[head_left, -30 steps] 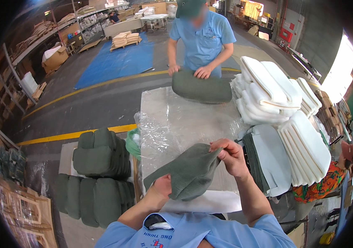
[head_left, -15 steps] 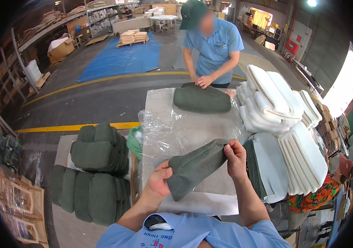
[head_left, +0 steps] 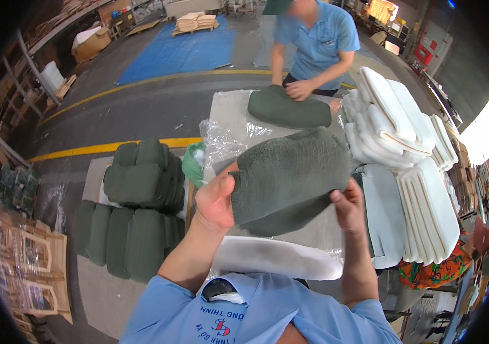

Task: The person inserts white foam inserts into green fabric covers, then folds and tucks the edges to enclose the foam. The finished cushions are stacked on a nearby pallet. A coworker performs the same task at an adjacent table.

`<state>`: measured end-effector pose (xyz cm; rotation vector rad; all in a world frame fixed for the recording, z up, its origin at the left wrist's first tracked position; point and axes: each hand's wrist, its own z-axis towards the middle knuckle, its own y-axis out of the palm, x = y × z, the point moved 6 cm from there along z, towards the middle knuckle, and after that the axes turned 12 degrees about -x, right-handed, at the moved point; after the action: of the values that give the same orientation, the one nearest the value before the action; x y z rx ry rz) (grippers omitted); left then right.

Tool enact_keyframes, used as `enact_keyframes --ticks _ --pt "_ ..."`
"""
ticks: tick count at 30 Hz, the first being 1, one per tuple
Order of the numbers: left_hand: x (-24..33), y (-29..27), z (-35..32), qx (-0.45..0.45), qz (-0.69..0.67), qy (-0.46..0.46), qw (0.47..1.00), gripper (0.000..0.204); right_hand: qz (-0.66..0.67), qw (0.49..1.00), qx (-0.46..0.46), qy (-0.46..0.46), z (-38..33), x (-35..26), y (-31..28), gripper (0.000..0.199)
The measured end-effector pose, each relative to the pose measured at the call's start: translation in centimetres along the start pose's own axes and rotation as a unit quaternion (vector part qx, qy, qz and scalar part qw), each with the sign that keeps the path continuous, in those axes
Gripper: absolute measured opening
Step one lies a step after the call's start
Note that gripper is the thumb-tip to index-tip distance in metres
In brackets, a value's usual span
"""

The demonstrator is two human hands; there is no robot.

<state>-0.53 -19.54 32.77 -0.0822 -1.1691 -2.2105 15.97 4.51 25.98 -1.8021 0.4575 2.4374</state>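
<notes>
Between my hands hangs a dark green fabric cushion cover (head_left: 290, 178), spread wide above the table, its lower side sagging in a fold. My left hand (head_left: 217, 198) holds its left end, the thumb on the near side and the other fingers behind the cloth. At the lower right edge, my right hand (head_left: 348, 206) pinches the fabric between thumb and fingers. Close to my body, a white foam pad (head_left: 279, 258) lies on the near edge of the plastic-covered table (head_left: 230, 106).
Across the table, a co-worker (head_left: 316, 40) handles a green covered cushion (head_left: 290, 108). White foam pads (head_left: 390, 120) are stacked at the right, beside flat pale covers (head_left: 385, 215). Finished-looking green cushions (head_left: 132, 183) stand in stacks at the left, near a green plastic bag (head_left: 193, 166).
The cover has been raised and spread from a narrow folded strip into a wide shape. My right hand has moved right and holds it lower. The whole view has shifted slightly.
</notes>
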Motion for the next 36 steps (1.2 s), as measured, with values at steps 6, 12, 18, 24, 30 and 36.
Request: enact_keyframes --ticks 6,12,18,24,30,36 --pt "-1.3 -1.9 -3.3 0.145 0.010 -0.038 0.989 0.056 -0.277 0.961 -0.007 -0.021 -2.0 -10.8 -0.1 0.021" --pt "-6.6 -0.1 -8.3 0.189 -0.124 -0.061 0.972 0.048 -0.534 0.789 -0.302 0.046 -2.9 -21.6 5.5 0.035" --pt "-10.4 0.7 -11.0 0.200 -0.086 -0.094 0.972 0.039 -0.090 0.899 -0.335 0.266 1.4 -11.6 3.8 0.041" --pt "-9.8 -0.4 -13.8 0.349 0.041 -0.072 0.933 0.038 0.056 0.902 -0.261 0.338 1.2 8.1 14.4 0.052" --pt "-8.5 0.0 -16.2 0.504 0.095 -0.006 0.859 0.038 -0.044 0.837 -0.346 0.421 1.4 9.5 13.2 0.043" --pt "-8.5 -1.1 -17.5 0.535 0.171 0.003 0.827 0.032 0.004 0.790 -0.359 0.496 -0.8 4.6 18.4 0.034"
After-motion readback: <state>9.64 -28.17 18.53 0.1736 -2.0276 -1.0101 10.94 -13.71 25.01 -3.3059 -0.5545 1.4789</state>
